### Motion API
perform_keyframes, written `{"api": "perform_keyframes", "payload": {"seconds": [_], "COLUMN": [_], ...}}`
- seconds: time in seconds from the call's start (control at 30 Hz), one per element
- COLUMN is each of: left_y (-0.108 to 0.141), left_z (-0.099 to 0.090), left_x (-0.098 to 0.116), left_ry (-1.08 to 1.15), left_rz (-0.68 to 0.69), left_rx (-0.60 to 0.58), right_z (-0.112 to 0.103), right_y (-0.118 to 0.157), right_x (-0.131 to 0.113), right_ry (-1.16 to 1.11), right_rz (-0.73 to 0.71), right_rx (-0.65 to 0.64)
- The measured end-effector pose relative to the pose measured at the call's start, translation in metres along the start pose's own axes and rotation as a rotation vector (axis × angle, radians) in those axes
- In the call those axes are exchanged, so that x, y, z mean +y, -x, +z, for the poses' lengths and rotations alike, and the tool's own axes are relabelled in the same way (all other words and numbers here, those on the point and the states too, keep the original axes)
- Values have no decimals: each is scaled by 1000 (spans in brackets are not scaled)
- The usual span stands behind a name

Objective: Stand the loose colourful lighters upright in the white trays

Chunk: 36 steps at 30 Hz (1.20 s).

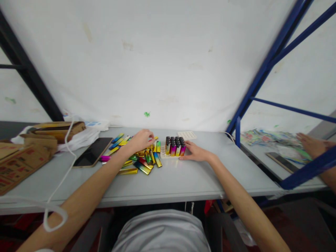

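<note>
A loose pile of shiny multicoloured metallic sleeves (143, 165) lies on the grey table. My left hand (144, 139) is over the back of the pile, its fingers bent together near the tips; whatever they hold is too small to make out. Right of the pile, several lighters (175, 146) with black tops stand upright in rows at the right part of a white holder (163, 152), whose left part shows bare holes. My right hand (194, 152) rests at the holder's right side, thumb and fingers apart around its edge and the end row.
A dark phone (93, 152) lies left of the pile, beside cardboard boxes (28, 154) and white plastic. Another white holder (187, 134) lies behind the lighters. A white cable hangs at left. Beyond the blue frame (249, 91), another person's hand (311, 145) is over a neighbouring table.
</note>
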<state>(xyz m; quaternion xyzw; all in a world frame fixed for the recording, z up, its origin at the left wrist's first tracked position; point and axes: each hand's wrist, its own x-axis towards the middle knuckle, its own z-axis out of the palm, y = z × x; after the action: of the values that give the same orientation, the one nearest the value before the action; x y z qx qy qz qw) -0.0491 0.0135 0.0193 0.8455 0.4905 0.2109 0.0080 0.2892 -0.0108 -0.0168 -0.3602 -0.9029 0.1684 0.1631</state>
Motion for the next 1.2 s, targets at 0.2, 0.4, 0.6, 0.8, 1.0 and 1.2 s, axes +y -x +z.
{"api": "perform_keyframes", "payload": {"seconds": [0.2,0.4,0.6,0.8,1.0,1.2], "left_y": [5,7,4,0,-2,-2], "left_z": [17,19,12,7,9,-6], "left_x": [9,5,5,-10,-13,5], "left_ry": [-146,-107,-127,-48,99,470], "left_rz": [-6,-62,-43,-109,-60,-123], "left_rx": [-123,-123,-151,-126,11,179], "right_z": [-3,-3,-1,1,1,0], "right_y": [0,0,0,-1,-1,-1], "right_x": [-4,-4,-3,1,1,-1], "right_ry": [21,19,-7,-11,-12,-10], "right_rz": [1,6,9,-6,-5,-11], "right_rx": [-23,-24,-6,15,10,18]}}
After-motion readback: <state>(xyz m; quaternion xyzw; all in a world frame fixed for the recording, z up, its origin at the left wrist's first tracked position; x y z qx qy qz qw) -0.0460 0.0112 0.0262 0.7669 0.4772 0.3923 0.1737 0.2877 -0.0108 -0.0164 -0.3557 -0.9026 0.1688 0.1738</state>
